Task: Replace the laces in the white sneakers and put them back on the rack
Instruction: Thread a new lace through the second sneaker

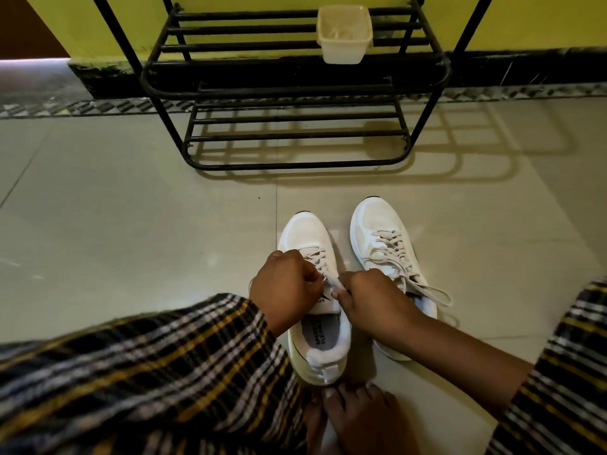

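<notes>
I see my left hand (285,284) and right hand (368,300) both pinching the lace (331,281) between them, over the near sneaker (312,244).

Two white sneakers on the floor: the left sneaker (310,290) nearer, the right sneaker (387,254) just beside it and a touch farther. Two hands in play, the left hand (284,287) and the right hand (369,298), both over the left sneaker. One black metal rack (295,90) at the far side, showing two barred shelves. One pale plastic tub (344,34) on the upper shelf. Two plaid sleeves, one at each near edge. Bare feet at the near edge; the count is unclear.
</notes>
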A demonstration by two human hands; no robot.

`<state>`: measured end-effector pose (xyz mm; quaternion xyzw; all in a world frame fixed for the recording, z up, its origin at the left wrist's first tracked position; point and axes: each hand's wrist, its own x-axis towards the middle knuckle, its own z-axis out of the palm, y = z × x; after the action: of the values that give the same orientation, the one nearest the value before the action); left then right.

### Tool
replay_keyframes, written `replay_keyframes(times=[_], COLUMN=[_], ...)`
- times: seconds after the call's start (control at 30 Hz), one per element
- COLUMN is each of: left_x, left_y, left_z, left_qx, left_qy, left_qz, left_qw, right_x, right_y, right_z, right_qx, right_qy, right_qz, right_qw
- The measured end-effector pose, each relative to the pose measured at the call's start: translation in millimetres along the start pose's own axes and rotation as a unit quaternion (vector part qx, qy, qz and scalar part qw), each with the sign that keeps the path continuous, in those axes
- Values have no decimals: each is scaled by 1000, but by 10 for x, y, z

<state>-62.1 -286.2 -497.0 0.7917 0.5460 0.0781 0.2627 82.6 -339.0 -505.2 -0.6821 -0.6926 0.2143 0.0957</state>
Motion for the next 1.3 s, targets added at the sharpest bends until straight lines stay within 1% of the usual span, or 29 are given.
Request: replay_keyframes(times=[0.1, 0.2, 0.37, 0.43, 0.5, 0.57, 0.73, 0.8, 0.9, 1.0, 1.13, 1.23, 1.3], left_x=[11, 3, -32, -43, -50, -51, -35, -57, -98, -102, -71, -53, -40], left_y=[13, 7, -52, -62, -68, -72, -56, -51, -74, -90, -87, -79, -71], left_z=[-16, 8, 108, 113, 105, 109, 138, 154, 198, 216, 250, 266, 244], left_qx=[31, 19, -67, -117, -189, -223, -186, -188, -232, -273, -239, -231, -216], left_qy=[-11, 0, 25, 18, -2, -17, -26, -24, -7, -12, -14, 20, 13], left_qz=[31, 38, 14, -9, -50, -75, -55, -52, -67, -92, -81, -114, -113], left_qw=[999, 999, 997, 993, 981, 972, 981, 980, 970, 957, 967, 966, 970], right_x=[5, -6, -53, -65, -72, -75, -77, -76, -76, -81, -81, -83, -94], right_y=[-2, -14, -62, -65, -56, -44, -10, -10, -21, -33, -38, -61, -71], right_z=[-1, -9, -10, 11, 31, 46, 51, 50, 46, 31, -3, 0, 6], right_qx=[-1, -14, -104, -123, -132, -142, -132, -143, -151, -145, -143, -174, -184], right_qy=[-2, 0, -29, -39, -48, -52, -52, -52, -58, -56, -61, -74, -77], right_qz=[2, -8, -58, -70, -75, -82, -89, -97, -98, -92, -92, -105, -103], right_qw=[1000, 1000, 992, 989, 987, 985, 986, 984, 982, 984, 984, 976, 974])
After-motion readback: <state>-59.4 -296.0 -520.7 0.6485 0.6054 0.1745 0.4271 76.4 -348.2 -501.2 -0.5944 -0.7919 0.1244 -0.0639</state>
